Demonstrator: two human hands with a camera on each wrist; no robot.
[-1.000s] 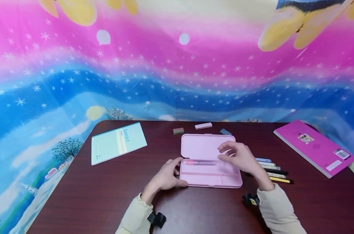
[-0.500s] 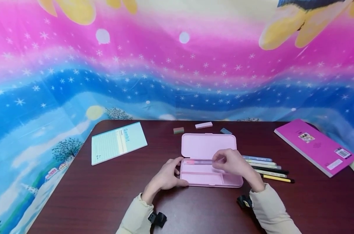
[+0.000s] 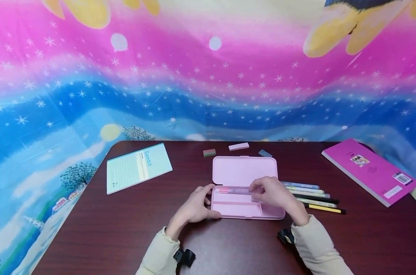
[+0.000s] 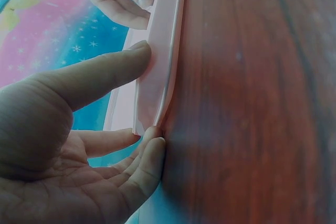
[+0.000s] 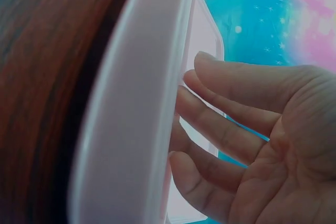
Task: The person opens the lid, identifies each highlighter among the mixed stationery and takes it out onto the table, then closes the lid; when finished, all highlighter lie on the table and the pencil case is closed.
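Note:
A pink pencil case lies with its lid back on the dark table. My left hand holds its left end, the thumb on the front wall and the other fingers around the far corner, as the left wrist view shows. In the back compartment lies a slim clear pen with a pink end. My right hand reaches over the case's right half, fingertips at the pen's right end. In the right wrist view its fingers are loosely bent and spread behind the case wall, which hides their tips' contact.
Several pens and markers lie right of the case, partly behind my right hand. Three erasers, one of them pale pink, lie behind the lid. A mint notebook is at the left, a magenta book at the right.
My right hand has come down from above the case to the pen's right end and moved slightly left. My left hand has kept its hold on the case.

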